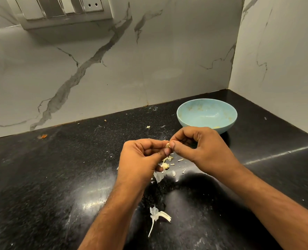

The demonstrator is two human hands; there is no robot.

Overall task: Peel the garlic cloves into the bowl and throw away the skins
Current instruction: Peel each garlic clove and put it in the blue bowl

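While both hands meet above the black counter (41, 177), the left hand (140, 159) & right hand (200, 148) each pinch one small garlic clove (167, 145) btwn thumb & curled fingers, mostly hidden by fingertips. Blue bowl (189, 112) sits just behind the right hand, near the back corner where two marble walls (113, 69) close off room; peeled garlic in it is barely visible at its near rim. Skins (157, 214) lie scattered under & near the wrists. Open counter stretches left. Switch panel (59, 9) is cut off at top
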